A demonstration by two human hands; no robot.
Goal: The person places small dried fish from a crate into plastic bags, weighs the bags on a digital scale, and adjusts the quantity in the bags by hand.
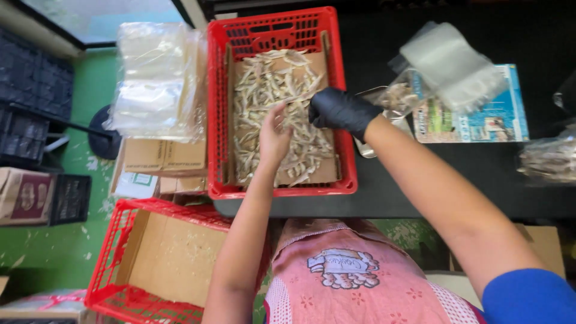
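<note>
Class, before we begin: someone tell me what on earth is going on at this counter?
A person in a pink apron reaches with both hands into a red crate lined with cardboard and filled with small dried fish. The bare left hand rests on the fish; the right hand, in a black glove, touches them too. The crate sits on a black counter, beside clear plastic bags. Another red crate, lined with cardboard, stands lower down.

Pale, slender dried fish (282, 114) lie heaped on a cardboard liner inside a red plastic crate (276, 30) at the upper middle of the frame. The crate rests level on a black counter.
</note>
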